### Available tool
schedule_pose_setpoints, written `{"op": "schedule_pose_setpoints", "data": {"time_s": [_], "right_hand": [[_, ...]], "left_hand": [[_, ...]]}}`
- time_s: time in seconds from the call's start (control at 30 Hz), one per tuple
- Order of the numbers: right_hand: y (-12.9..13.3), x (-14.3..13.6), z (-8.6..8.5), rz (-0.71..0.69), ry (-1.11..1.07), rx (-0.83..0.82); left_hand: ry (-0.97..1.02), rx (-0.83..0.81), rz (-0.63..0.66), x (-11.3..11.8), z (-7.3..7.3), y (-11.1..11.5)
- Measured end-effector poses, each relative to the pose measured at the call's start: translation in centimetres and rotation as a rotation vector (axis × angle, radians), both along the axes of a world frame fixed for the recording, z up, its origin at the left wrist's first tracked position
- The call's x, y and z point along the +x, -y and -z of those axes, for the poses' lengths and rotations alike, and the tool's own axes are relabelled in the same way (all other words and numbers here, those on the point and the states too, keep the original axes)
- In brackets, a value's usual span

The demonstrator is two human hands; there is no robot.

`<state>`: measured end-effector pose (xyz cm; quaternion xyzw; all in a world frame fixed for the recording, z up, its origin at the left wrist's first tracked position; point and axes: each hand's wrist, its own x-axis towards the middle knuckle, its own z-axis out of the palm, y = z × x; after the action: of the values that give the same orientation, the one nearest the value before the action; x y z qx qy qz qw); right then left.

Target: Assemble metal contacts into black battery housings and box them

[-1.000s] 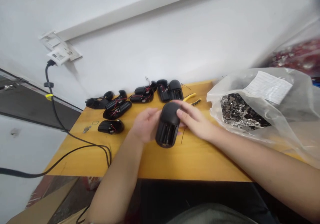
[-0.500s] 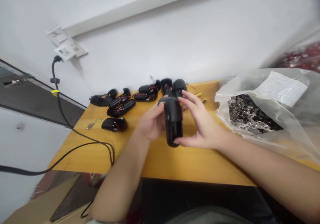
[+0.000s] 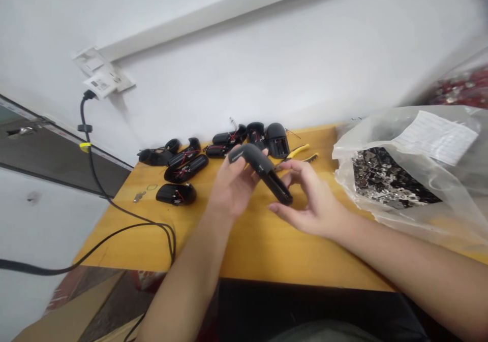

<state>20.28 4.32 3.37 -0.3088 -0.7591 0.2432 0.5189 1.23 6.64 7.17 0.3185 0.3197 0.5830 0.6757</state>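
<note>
A black, curved plastic housing (image 3: 263, 168) with pale lettering near its upper end is tilted above the table, its lower end to the right. My left hand (image 3: 231, 184) is closed around the upper part, thumb on top. At the lower end, my right hand (image 3: 307, 197) has its thumb and fingers apart on either side. Its index fingertip is close to the housing's edge; whether it touches is unclear. Behind stands another black housing with open slots (image 3: 277, 140), beside yellow-handled pliers (image 3: 298, 151).
Several black housings with red wires (image 3: 186, 168) lie at the table's back left; one more (image 3: 175, 193) sits nearer. Small keys (image 3: 139, 196) are at left. A black cable (image 3: 125, 211) crosses the left edge. An open plastic bag of metal parts (image 3: 385, 177) occupies the right.
The housing has turned from nearly upright to a slant, its lower end swinging right and up. My right thumb has come off its lower end, and the right fingers have shifted down.
</note>
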Motion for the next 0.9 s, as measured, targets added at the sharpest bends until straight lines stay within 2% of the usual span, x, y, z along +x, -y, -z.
{"op": "schedule_pose_setpoints", "data": {"time_s": [0.1,0.17,0.3,0.47,0.63,0.7,0.8,0.9], "right_hand": [[-0.1,0.5,-0.8,0.068,0.045,0.184],[-0.3,1.1,-1.3,0.097,0.078,0.256],[-0.5,1.8,-1.4,0.139,0.059,0.243],[-0.4,2.3,-1.4,0.192,0.000,0.259],[0.2,2.5,-2.4,0.087,0.073,0.378],[0.5,2.3,-2.7,0.053,0.106,0.404],[1.0,1.8,-2.7,0.000,0.137,0.373],[1.4,1.3,-2.3,-0.015,0.106,0.269]], "left_hand": [[-0.055,0.036,0.022,-0.3,0.1,0.0],[-0.144,0.124,0.006,-0.5,0.4,-0.1],[-0.363,0.411,-0.026,-1.2,1.4,-0.4],[-0.620,0.620,0.094,-2.0,1.8,-0.1],[-0.806,0.820,0.227,-1.4,1.2,0.6],[-0.829,0.836,0.275,-1.0,0.9,0.8],[-0.831,0.760,0.364,-0.4,0.6,1.2],[-0.832,0.691,0.351,0.0,0.7,1.5]]}}
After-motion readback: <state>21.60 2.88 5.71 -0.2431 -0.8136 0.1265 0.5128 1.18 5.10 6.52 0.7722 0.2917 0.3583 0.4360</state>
